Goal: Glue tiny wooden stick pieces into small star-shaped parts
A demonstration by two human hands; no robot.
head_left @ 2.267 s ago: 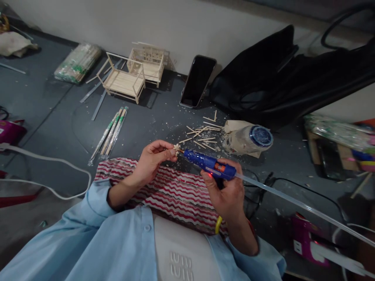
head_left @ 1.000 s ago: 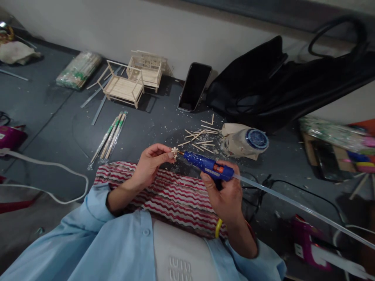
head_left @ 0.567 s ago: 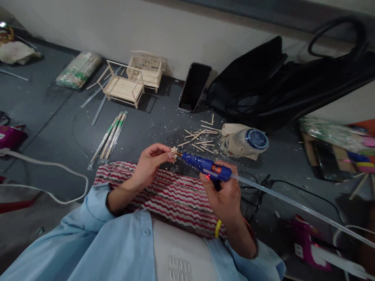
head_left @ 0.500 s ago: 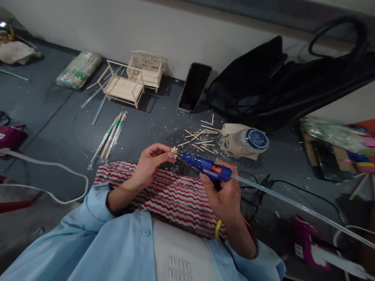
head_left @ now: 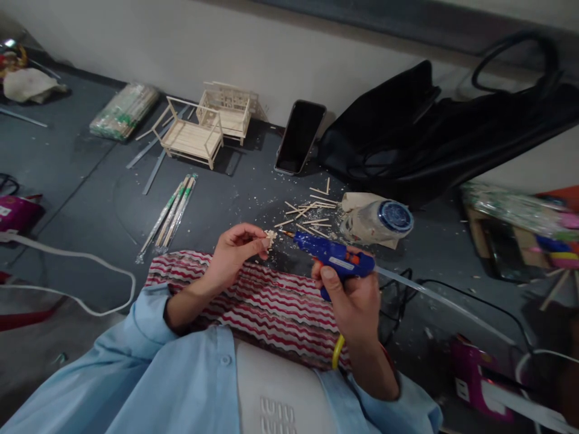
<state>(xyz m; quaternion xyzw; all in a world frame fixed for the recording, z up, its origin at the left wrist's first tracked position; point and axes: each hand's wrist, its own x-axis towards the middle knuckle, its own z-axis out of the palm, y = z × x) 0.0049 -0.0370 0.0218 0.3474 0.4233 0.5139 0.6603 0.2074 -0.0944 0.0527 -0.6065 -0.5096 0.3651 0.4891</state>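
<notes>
My left hand (head_left: 237,253) pinches a small cluster of pale wooden bits (head_left: 271,237) between thumb and fingers. Facing it is my right hand (head_left: 355,292), closed around a blue hot glue gun (head_left: 332,253) with orange parts. The gun's metal nozzle points at the cluster, with a small gap between them. A long clear glue stick (head_left: 434,289) runs out of the gun's rear to the right. Just beyond the hands, short cut wooden sticks (head_left: 307,211) lie scattered among crumbs on the dark table. Part of the cluster is hidden by my left fingers.
Two miniature wooden furniture frames (head_left: 192,141) stand at the back, near a phone (head_left: 300,137) leaning upright. Wrapped stick bundles (head_left: 169,211) lie to the left. At right are a blue-lidded jar (head_left: 377,218), a black bag (head_left: 389,132) and dark cables (head_left: 400,301). Striped cloth (head_left: 271,307) covers the near edge.
My right hand has drawn the glue gun back to the right, so its nozzle is now apart from the wooden cluster. My left hand stays almost where it was, still pinching.
</notes>
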